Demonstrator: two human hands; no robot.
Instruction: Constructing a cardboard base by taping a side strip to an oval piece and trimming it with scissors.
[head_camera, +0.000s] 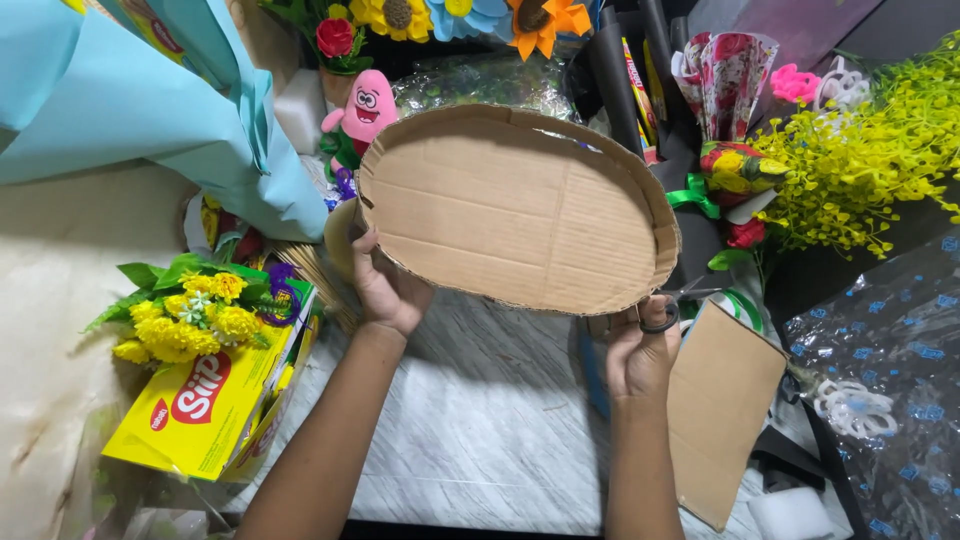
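Note:
A large oval piece of brown cardboard (515, 210) is held up, tilted, over the pale wooden tabletop (480, 420). My left hand (385, 285) grips its left edge from below. My right hand (640, 350) holds a pair of scissors (672, 305) with black handles at the cardboard's lower right edge, the blades pointing right along the rim.
A flat brown cardboard offcut (720, 410) lies at the right. At the left, a yellow box (210, 400) carries yellow artificial flowers (185, 320). Blue wrapping paper (130, 100), a pink plush toy (368, 105), yellow foliage (860, 160) and printed cellophane (890, 380) ring the table.

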